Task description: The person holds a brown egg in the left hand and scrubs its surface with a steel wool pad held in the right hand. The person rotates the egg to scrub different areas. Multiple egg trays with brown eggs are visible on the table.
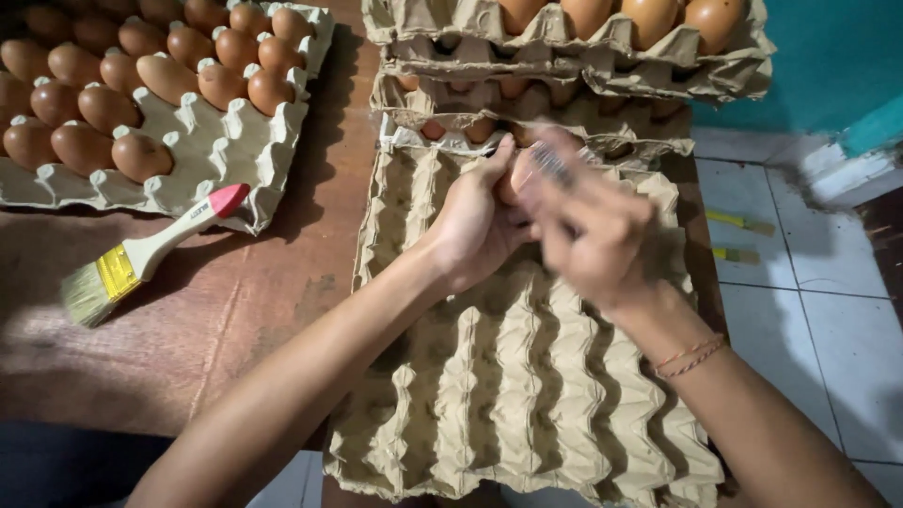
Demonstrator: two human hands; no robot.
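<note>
We see both forearms reaching in from the bottom edge and meeting over the far half of an empty cardboard egg tray (527, 395). The left hand (473, 224) is turned on its side with the fingers curled round a brown egg (513, 177), the thumb lying along the egg's near side and the fingertips hidden behind it. The right hand (594, 226) is smeared by motion; its fingers look bunched and pressed together round a small grey-bristled brush (547, 162) that lies against the top of the egg — exactly how tightly they pinch it we cannot tell. A thin red and orange cord bracelet (693, 356) circles the right wrist. The egg is held in the air just above the tray's far rows, not seated in any cup. Directly behind the hands rises a stack of egg trays (658, 89), the top one filled with brown eggs, close enough that the knuckles nearly meet its front edge. To the left, on the brown table (254, 301), sits another tray (212, 155) partly filled with eggs, and a paintbrush (150, 252) with a white handle and pink tip leans against its near rim — well apart from both hands. White floor tiles (818, 310) show at the right.
</note>
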